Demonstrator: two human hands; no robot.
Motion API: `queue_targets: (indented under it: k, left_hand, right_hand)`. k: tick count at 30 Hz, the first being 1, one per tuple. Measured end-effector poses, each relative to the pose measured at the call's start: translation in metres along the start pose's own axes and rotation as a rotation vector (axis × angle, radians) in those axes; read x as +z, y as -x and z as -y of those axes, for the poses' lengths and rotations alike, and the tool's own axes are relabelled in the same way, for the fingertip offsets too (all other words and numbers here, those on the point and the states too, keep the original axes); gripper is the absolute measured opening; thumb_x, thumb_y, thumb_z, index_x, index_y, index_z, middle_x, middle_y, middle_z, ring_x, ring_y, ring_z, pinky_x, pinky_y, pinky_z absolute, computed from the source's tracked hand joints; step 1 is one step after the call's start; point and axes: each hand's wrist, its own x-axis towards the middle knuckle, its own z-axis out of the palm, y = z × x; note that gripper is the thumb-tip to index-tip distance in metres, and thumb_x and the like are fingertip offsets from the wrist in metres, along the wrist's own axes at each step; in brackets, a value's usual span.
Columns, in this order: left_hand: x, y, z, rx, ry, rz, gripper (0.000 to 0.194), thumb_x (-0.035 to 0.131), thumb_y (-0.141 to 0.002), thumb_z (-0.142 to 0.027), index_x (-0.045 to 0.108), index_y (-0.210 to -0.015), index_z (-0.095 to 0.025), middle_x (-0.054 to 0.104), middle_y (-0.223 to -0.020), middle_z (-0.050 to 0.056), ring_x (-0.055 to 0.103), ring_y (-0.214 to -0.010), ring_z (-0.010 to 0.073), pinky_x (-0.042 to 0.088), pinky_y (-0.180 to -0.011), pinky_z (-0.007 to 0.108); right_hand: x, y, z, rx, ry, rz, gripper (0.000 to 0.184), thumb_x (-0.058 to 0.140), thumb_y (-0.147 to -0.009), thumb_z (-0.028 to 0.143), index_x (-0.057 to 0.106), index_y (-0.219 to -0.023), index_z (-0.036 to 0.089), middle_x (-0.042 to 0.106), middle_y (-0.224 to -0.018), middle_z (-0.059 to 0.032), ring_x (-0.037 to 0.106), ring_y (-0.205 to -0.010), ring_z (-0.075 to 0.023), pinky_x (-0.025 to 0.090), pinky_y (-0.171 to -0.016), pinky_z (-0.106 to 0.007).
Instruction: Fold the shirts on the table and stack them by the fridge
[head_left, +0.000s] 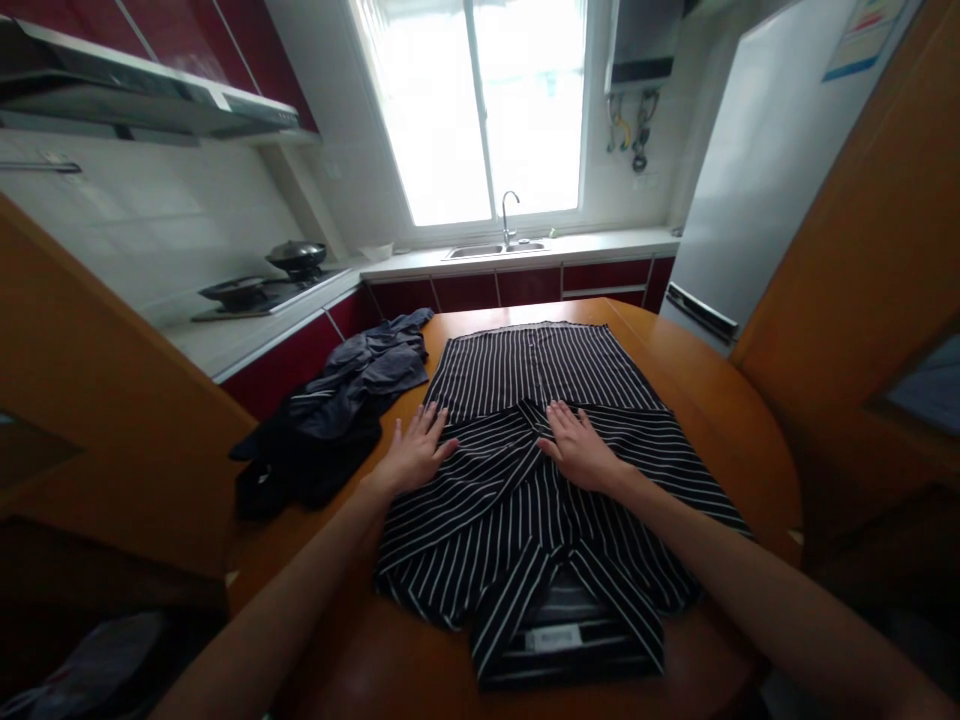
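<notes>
1. Left hand (416, 450): your palm lies down on the striped shirt (536, 480) near its left side, fingers extended and spread, gripping nothing.
2. Right hand (576, 447): your palm lies down on the shirt just right of its midline, fingers extended, thumb pointing inward, gripping nothing.
3. Shirt position: it lies across the middle of the wooden table (727, 410), collar (568, 610) toward you, hem near the far edge, sleeve fabric folded across the body.
4. Right clearance: exposed tabletop extends from the shirt to the curved edge, widest beside the hem and narrower toward the lower right.
5. Left clearance: a narrow strip separates the shirt from the dark clothes (330, 420), which are heaped along the left edge.
6. Containers: beyond the table, 2 pans (236, 291) (296, 254) sit on the stove (285, 290). A pale bowl (376, 251) and a sink (476, 252) occupy the counter (420, 262); their contents cannot be determined.
</notes>
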Motion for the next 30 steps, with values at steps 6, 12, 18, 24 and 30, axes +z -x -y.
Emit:
queue_targets:
  k: [6, 12, 18, 24, 30]
  left_hand:
    - [-0.007, -0.039, -0.085, 0.558, 0.158, 0.01, 0.053, 0.037, -0.105, -0.04, 0.038, -0.155, -0.022, 0.032, -0.163, 0.011, 0.023, -0.153, 0.0251, 0.022, -0.123, 0.047]
    - [0.018, -0.064, -0.111, 0.566, 0.16, 0.047, 0.062, 0.038, -0.104, -0.052, 0.031, -0.158, -0.024, 0.027, -0.165, 0.01, 0.018, -0.154, 0.0253, 0.014, -0.124, 0.05]
    - [0.025, -0.061, -0.097, 0.476, 0.161, 0.026, 0.068, 0.028, -0.104, -0.058, 0.024, -0.161, -0.021, 0.017, -0.167, 0.01, 0.013, -0.155, 0.0239, 0.008, -0.125, 0.047]
    - [0.031, -0.065, -0.099, 0.443, 0.17, 0.007, 0.065, 0.027, -0.105, -0.056, 0.026, -0.16, -0.022, 0.021, -0.167, 0.009, 0.013, -0.155, 0.0247, 0.008, -0.124, 0.047]
    - [0.03, -0.066, -0.099, 0.433, 0.192, 0.016, 0.063, 0.025, -0.106, -0.053, 0.026, -0.16, -0.021, 0.02, -0.167, 0.008, 0.011, -0.155, 0.0254, 0.008, -0.125, 0.049]
  right_hand:
    - [0.016, 0.001, 0.01, -0.012, 0.049, 0.045, 0.073, 0.03, -0.102, 0.047, 0.029, -0.156, -0.001, 0.019, -0.164, -0.0234, 0.013, -0.154, -0.0325, 0.013, -0.123, -0.054]
    - [0.02, 0.003, 0.01, -0.012, 0.064, 0.031, 0.073, 0.032, -0.099, 0.044, 0.029, -0.156, -0.002, 0.021, -0.163, -0.0236, 0.015, -0.154, -0.032, 0.013, -0.123, -0.053]
    - [0.02, 0.002, 0.009, -0.007, 0.043, 0.033, 0.073, 0.033, -0.099, 0.044, 0.029, -0.156, -0.001, 0.02, -0.164, -0.0231, 0.013, -0.154, -0.031, 0.01, -0.124, -0.051]
    - [0.02, 0.004, 0.011, 0.033, -0.021, 0.03, 0.073, 0.029, -0.101, 0.048, 0.029, -0.157, 0.001, 0.018, -0.165, -0.0213, 0.011, -0.155, -0.0313, 0.008, -0.123, -0.055]
    - [0.002, -0.008, -0.001, 0.23, -0.159, -0.328, 0.064, 0.017, -0.103, 0.035, 0.027, -0.157, 0.002, 0.024, -0.165, -0.0193, 0.014, -0.155, -0.0277, 0.011, -0.123, -0.053]
